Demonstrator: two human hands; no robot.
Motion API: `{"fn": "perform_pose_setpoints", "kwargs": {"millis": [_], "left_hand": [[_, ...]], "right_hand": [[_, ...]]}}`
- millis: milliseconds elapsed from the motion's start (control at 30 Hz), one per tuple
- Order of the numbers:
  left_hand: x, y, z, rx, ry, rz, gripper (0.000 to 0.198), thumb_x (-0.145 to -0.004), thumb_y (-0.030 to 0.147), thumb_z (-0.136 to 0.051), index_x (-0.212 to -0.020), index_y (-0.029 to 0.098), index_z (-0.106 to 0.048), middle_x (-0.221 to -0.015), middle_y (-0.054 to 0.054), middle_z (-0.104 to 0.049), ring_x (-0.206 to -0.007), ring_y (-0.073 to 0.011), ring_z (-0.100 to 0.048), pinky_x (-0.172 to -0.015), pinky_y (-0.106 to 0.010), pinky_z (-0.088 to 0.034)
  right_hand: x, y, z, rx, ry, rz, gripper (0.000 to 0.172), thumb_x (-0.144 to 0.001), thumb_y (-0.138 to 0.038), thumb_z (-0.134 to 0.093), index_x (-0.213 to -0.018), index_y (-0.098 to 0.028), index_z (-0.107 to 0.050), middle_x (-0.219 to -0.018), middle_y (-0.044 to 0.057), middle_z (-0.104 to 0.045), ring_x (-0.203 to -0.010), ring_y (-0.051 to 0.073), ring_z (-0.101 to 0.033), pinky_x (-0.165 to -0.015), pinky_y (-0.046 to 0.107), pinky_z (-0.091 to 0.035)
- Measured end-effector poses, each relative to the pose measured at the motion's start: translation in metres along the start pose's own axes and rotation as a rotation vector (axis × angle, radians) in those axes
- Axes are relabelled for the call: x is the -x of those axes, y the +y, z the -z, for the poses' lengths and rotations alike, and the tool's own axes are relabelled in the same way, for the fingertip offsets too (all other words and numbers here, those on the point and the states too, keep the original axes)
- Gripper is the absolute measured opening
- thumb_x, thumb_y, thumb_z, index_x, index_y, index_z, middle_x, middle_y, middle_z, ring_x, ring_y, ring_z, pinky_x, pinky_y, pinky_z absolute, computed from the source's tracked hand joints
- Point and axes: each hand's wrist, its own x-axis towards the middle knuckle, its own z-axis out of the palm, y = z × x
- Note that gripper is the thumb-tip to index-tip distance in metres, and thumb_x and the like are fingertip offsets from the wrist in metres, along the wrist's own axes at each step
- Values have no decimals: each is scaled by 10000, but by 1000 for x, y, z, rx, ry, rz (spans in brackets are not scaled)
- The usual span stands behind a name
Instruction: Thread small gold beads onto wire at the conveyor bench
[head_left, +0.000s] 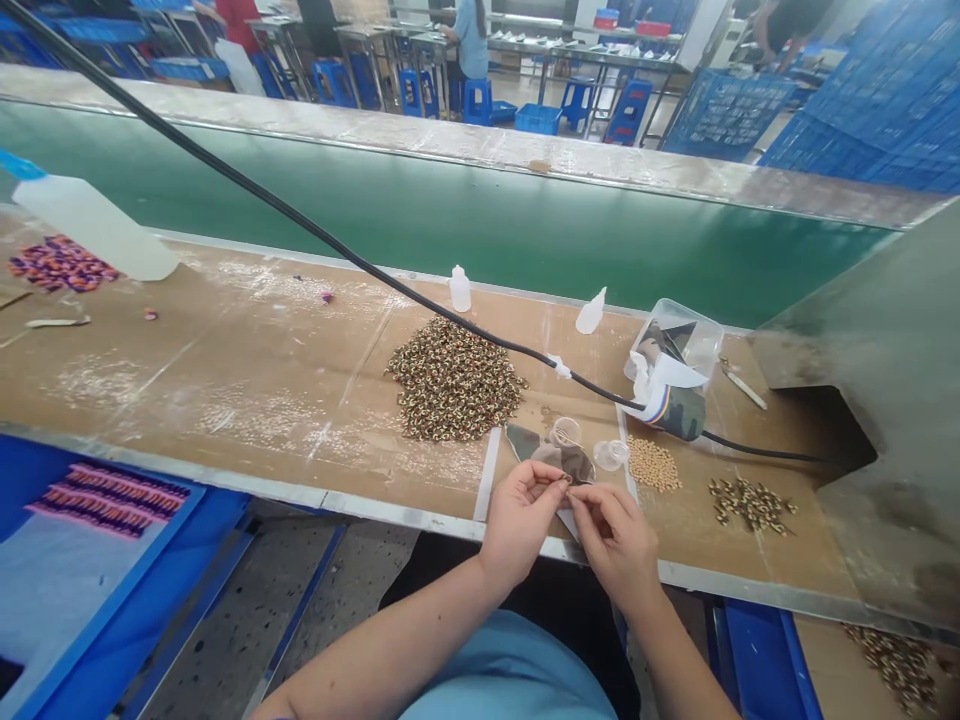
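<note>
Pinching a tiny gold-coloured bead point(566, 479) between 2 sets of fingertips — the left hand point(519, 525) and right hand point(611, 545) are curling close together above the cardboard bench top point(187, 390), bracing each other for steadiness.

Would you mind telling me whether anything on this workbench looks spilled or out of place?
Pale specks are scattered over the cardboard bench top left of the patterned bead pile, looking spilled, and a black cable crosses the work area.

Green conveyor belt point(450, 215), blue stools point(480, 102) — metal workbenches point(540, 50) beyond, stacked blue crates point(877, 105), speckled terrazzo floor point(247, 620)
</note>
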Motion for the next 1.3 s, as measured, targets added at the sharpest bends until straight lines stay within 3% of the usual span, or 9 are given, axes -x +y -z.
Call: {"fn": "perform_pose_setpoints", "kwargs": {"millis": [367, 1167, 1300], "left_hand": [[0, -1, 0, 41, 1, 5, 216, -600, 253, -774, -696, 149, -610, -673, -10, -658, -678, -130, -628, -716, -275, -522], [1, 0, 1, -33, -5, -26, 200, -604, 257, -758, -692, 159, -608, -672, -7, -655, -664, -130, -625, -692, -263, -509], [1, 1, 0, -4, -10, -6, 210, -598, 257, -765, -690, 158, -604, -677, -6, -656, -661, -130, -624, -706, -272, -511]], "right_hand": [[3, -1, -5, 63, 93, 47, 110, -876, -216, -527, -898, -204, -635, -798, 38, -650, -636, 106, -627, -575, 202, -527], [2, -1, -2, 75, 39, 41, 127, -878, -243, -528, -855, -211, -649, -775, 26, -639, -546, 77, -579, -521, 186, -498], [3, 0, -4, 82, 100, 49, 105, -876, -221, -534, -877, -209, -638, -775, 26, -639, -556, 83, -582, -548, 195, -509]]}}
